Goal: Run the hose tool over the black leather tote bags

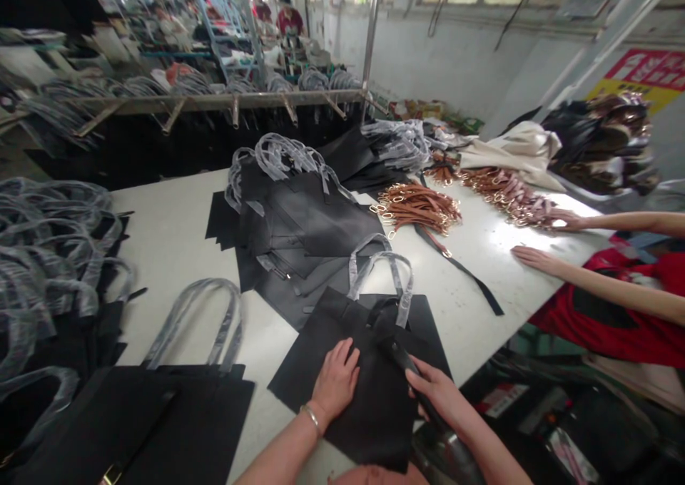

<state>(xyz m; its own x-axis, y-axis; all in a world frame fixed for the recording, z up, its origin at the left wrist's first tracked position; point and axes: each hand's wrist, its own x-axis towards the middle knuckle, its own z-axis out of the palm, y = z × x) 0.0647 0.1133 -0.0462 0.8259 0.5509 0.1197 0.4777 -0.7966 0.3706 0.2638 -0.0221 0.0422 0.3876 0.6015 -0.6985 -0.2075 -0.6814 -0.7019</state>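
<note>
A black bag panel with plastic-wrapped handles lies on the pale table in front of me. My left hand rests flat on it, fingers spread, a bangle at the wrist. In my right hand is a long black strap-like piece, which lies over the right part of the panel; its lower end runs beneath my forearm. Beyond the panel is a heap of black bag pieces with wrapped handles. Another black bag with handles is at the lower left.
Brown straps with gold clasps lie on the table. At the right, another person's hands are at more straps. Many wrapped handles pile up at the left. A metal rack stands beyond the table.
</note>
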